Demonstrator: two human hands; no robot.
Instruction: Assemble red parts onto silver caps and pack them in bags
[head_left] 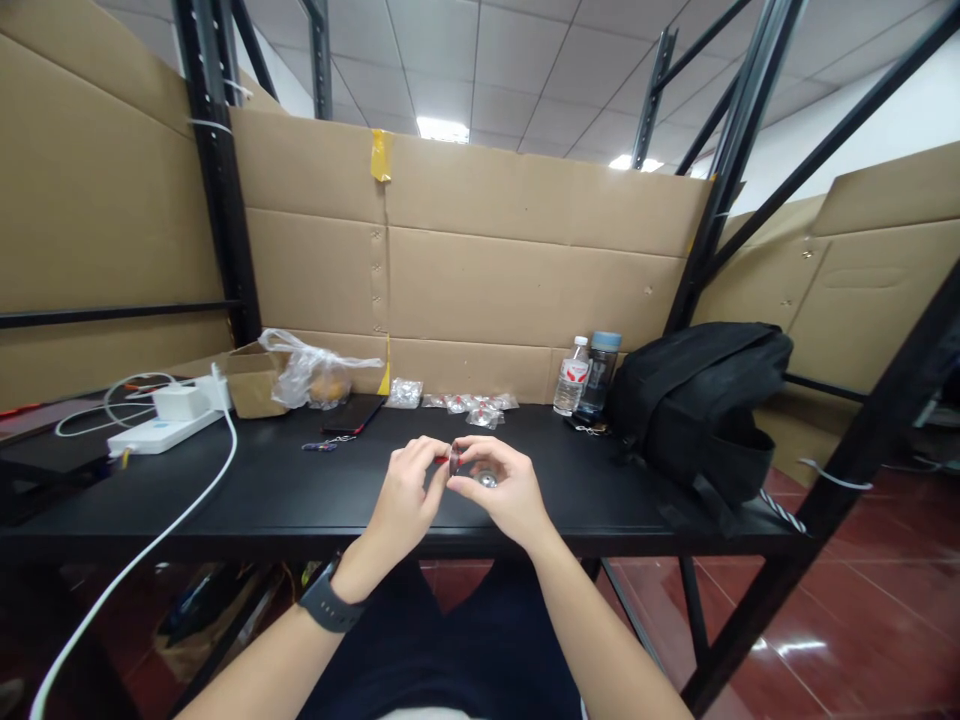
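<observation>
Just above the front of the black table, my left hand (405, 495) and my right hand (514, 490) meet at the fingertips. Both pinch a small thin dark piece (454, 459), seen nearly edge-on, with bits of red beside it. Its exact kind is too small to make out. Under the curled fingers of my right hand shows a shiny round metal piece (487, 479); whether it lies on the table or touches the hand, I cannot tell. A dark watch (330, 600) is strapped to my left wrist.
Along the back of the table (285, 490) lie several small clear packets (472, 404), a dark phone-like slab (355, 414) and a tied plastic bag (322, 375). A power strip (169, 430) stands left. Bottles (574, 378) and a black backpack (690, 400) stand right.
</observation>
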